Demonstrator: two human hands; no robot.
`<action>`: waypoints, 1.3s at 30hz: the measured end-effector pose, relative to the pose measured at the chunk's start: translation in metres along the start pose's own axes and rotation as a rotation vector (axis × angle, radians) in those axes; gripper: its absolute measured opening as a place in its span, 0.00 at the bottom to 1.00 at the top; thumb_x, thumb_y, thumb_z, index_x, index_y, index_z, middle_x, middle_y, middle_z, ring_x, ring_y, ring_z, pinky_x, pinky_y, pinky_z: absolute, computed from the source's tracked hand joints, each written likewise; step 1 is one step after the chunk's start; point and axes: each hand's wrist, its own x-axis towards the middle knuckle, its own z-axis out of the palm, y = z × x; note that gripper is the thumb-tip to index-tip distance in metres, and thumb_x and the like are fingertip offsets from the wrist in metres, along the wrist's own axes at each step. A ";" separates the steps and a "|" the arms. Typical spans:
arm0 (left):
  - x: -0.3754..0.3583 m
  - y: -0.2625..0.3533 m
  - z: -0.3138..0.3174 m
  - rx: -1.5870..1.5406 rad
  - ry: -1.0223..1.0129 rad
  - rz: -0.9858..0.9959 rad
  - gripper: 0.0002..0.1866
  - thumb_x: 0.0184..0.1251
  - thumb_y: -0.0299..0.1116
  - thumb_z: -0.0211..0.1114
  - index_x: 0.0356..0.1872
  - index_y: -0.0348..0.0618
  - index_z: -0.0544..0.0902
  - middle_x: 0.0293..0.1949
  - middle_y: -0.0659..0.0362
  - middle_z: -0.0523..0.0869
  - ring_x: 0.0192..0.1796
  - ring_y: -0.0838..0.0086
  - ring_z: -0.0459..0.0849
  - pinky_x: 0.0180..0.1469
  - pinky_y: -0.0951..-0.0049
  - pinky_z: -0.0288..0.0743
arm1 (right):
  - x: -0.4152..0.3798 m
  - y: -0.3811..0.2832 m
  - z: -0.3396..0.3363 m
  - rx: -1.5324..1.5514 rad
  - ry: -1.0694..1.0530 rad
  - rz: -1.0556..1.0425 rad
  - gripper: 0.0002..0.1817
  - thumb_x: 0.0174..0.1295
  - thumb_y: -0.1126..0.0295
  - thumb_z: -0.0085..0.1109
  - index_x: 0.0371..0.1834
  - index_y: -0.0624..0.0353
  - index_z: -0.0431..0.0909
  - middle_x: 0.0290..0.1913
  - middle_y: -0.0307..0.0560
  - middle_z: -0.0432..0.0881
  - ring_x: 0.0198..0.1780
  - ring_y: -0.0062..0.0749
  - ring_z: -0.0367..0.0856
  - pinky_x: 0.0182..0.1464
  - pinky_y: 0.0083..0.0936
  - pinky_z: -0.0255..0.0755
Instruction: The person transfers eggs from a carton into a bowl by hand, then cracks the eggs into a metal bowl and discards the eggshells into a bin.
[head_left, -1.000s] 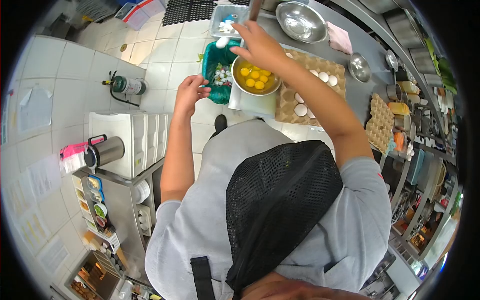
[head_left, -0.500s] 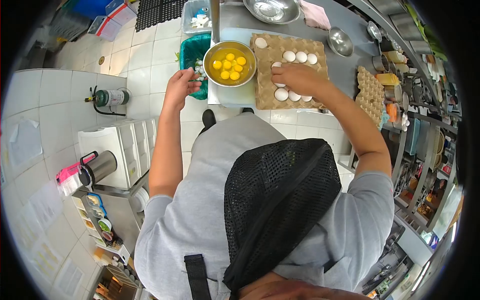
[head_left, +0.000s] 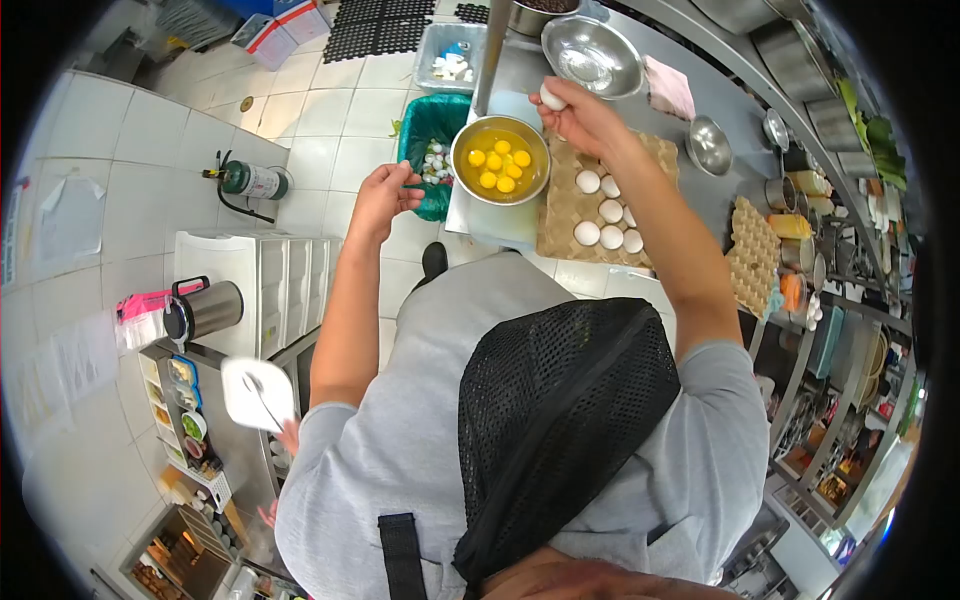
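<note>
My right hand (head_left: pixel 582 115) grips a white egg (head_left: pixel 552 97) between thumb and fingers, above the far edge of the cardboard egg tray (head_left: pixel 556 226). Several white eggs (head_left: pixel 612 211) sit in the tray's hollows, partly covered by my forearm. Left of the tray stands a steel bowl (head_left: pixel 457 178) with several whole yolks (head_left: pixel 495 160) in clear egg white. My left hand (head_left: pixel 388 200) is beside the green-lined bin (head_left: pixel 418 128), fingers loosely bent and apart, with nothing seen in them. Eggshells (head_left: pixel 437 162) lie inside the bin.
A larger steel bowl (head_left: pixel 592 55), a pink cloth (head_left: pixel 670 88) and a smaller bowl (head_left: pixel 709 146) rest on the steel counter. A metal post (head_left: pixel 492 60) rises near the bin. At left, another person's hand (head_left: pixel 289 436) is beside a blurred white square dish (head_left: pixel 258 394).
My right hand has risen from the tray toward the far side with an egg in it. The view has shifted. A white dish and another person's hand have appeared at left.
</note>
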 end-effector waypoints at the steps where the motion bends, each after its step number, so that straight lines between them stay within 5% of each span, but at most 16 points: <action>1: -0.003 0.001 -0.003 -0.011 0.008 0.003 0.19 0.82 0.45 0.62 0.55 0.37 0.79 0.49 0.54 0.86 0.43 0.69 0.87 0.47 0.70 0.85 | 0.017 -0.002 0.007 -0.100 0.096 0.007 0.17 0.80 0.63 0.58 0.62 0.63 0.73 0.54 0.50 0.84 0.39 0.23 0.83 0.43 0.20 0.84; 2: -0.005 0.001 -0.007 -0.016 0.023 0.010 0.19 0.82 0.45 0.63 0.55 0.37 0.79 0.49 0.54 0.86 0.43 0.69 0.87 0.47 0.69 0.85 | 0.033 -0.007 0.015 -0.120 0.142 0.035 0.14 0.81 0.61 0.58 0.52 0.62 0.74 0.48 0.50 0.86 0.35 0.22 0.81 0.37 0.20 0.81; 5: -0.010 0.002 -0.016 -0.038 0.062 0.026 0.19 0.82 0.45 0.63 0.55 0.37 0.79 0.49 0.54 0.86 0.43 0.69 0.87 0.47 0.69 0.85 | 0.071 -0.019 0.027 -0.023 0.226 -0.052 0.15 0.80 0.60 0.59 0.49 0.63 0.76 0.42 0.51 0.87 0.32 0.22 0.80 0.33 0.21 0.78; 6: -0.011 0.002 -0.017 -0.046 0.070 0.031 0.19 0.82 0.45 0.63 0.55 0.37 0.79 0.49 0.54 0.86 0.43 0.69 0.87 0.47 0.69 0.85 | 0.079 -0.021 0.036 -0.033 0.343 -0.082 0.18 0.80 0.53 0.59 0.45 0.60 0.77 0.35 0.46 0.84 0.26 0.20 0.75 0.25 0.20 0.70; 10: -0.012 0.001 -0.015 -0.073 0.076 0.032 0.19 0.82 0.44 0.63 0.56 0.37 0.79 0.49 0.53 0.86 0.43 0.69 0.87 0.46 0.69 0.85 | 0.089 -0.024 0.054 -0.220 0.387 0.046 0.21 0.76 0.49 0.57 0.43 0.58 0.77 0.30 0.43 0.79 0.21 0.19 0.67 0.19 0.19 0.61; 13: -0.006 0.002 -0.009 -0.084 0.060 0.045 0.18 0.81 0.45 0.64 0.55 0.38 0.80 0.47 0.55 0.87 0.41 0.70 0.88 0.44 0.70 0.85 | 0.084 -0.022 0.049 0.179 0.205 0.139 0.21 0.79 0.47 0.52 0.43 0.55 0.74 0.25 0.34 0.71 0.18 0.14 0.58 0.16 0.14 0.47; 17: 0.000 -0.001 -0.005 -0.077 0.036 0.036 0.19 0.82 0.44 0.64 0.57 0.37 0.79 0.49 0.54 0.87 0.43 0.70 0.88 0.45 0.70 0.85 | 0.049 0.015 0.044 0.044 0.116 -0.050 0.16 0.79 0.55 0.57 0.51 0.58 0.75 0.36 0.41 0.80 0.31 0.21 0.75 0.31 0.17 0.70; 18: 0.001 -0.002 -0.003 -0.080 0.032 0.030 0.19 0.82 0.44 0.64 0.57 0.37 0.79 0.49 0.54 0.87 0.43 0.70 0.88 0.45 0.70 0.85 | 0.040 0.031 0.039 -0.283 0.040 -0.111 0.16 0.79 0.58 0.59 0.55 0.60 0.75 0.45 0.50 0.84 0.42 0.33 0.83 0.43 0.31 0.79; 19: 0.003 -0.004 -0.001 -0.065 0.038 0.016 0.19 0.82 0.44 0.64 0.57 0.37 0.79 0.48 0.54 0.87 0.43 0.70 0.88 0.45 0.70 0.85 | 0.033 0.044 0.033 -0.285 0.046 -0.107 0.16 0.79 0.58 0.59 0.55 0.60 0.75 0.45 0.50 0.84 0.42 0.33 0.83 0.43 0.31 0.79; 21: 0.005 -0.007 0.005 -0.047 0.038 -0.008 0.19 0.82 0.44 0.64 0.57 0.37 0.79 0.48 0.54 0.87 0.43 0.70 0.88 0.46 0.70 0.84 | -0.003 0.065 0.058 -1.231 0.017 -0.467 0.19 0.77 0.58 0.62 0.57 0.61 0.74 0.47 0.60 0.84 0.46 0.49 0.85 0.48 0.43 0.79; 24: 0.008 -0.010 0.014 -0.051 0.009 0.001 0.18 0.81 0.45 0.66 0.53 0.38 0.81 0.47 0.56 0.87 0.40 0.70 0.89 0.42 0.71 0.85 | -0.004 0.086 0.057 -1.530 -0.062 -0.503 0.24 0.76 0.50 0.61 0.55 0.62 0.72 0.49 0.65 0.81 0.50 0.61 0.83 0.53 0.52 0.75; 27: 0.010 -0.011 0.016 -0.068 -0.018 0.011 0.19 0.81 0.45 0.66 0.54 0.38 0.81 0.47 0.56 0.87 0.40 0.71 0.89 0.41 0.71 0.85 | -0.007 0.089 0.057 -1.601 -0.061 -0.369 0.26 0.74 0.48 0.62 0.53 0.63 0.72 0.48 0.64 0.81 0.52 0.63 0.82 0.54 0.51 0.75; 39: 0.001 -0.020 0.003 -0.082 0.026 0.007 0.19 0.81 0.46 0.66 0.54 0.38 0.81 0.47 0.55 0.88 0.40 0.71 0.89 0.41 0.72 0.85 | -0.008 0.083 0.064 -1.638 -0.068 -0.366 0.26 0.74 0.46 0.60 0.54 0.60 0.73 0.49 0.63 0.82 0.53 0.59 0.84 0.54 0.52 0.77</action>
